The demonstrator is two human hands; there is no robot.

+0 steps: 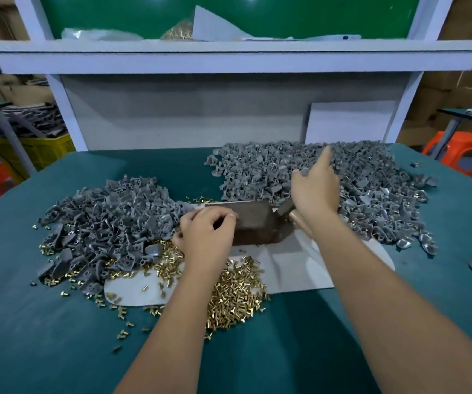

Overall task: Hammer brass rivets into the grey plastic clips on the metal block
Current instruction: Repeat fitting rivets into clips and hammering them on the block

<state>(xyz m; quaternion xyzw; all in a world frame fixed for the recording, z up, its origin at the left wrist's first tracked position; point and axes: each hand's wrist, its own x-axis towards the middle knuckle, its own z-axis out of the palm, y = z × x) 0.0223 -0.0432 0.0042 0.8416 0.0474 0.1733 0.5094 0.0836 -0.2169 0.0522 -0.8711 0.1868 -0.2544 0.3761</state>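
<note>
We take the metal block (253,224), dark and rusty, as our landmark at the centre of the green table (30,322), lying on a pale sheet (300,268). The left hand (207,233) rests at the block's left edge, fingers curled over it; whether they pinch a rivet or a clip we cannot tell, as the fingertips are hidden. The right hand (314,189) reaches beyond the block's right end over the far pile of grey clips (357,177), forefinger extended, thumb and other fingers seemingly closing on a clip; a hammer (291,213) appears tucked under this hand, its head lying against the block's right end, though how it is held is unclear. Brass rivets (234,294) lie heaped just on the near side of the block, under the left forearm. A second heap of grey clips (109,223) sits to the block's left. We judge the left hand nearer both rivets and block face, so seating falls to it, while the right must swing back leftward to strike.
</note>
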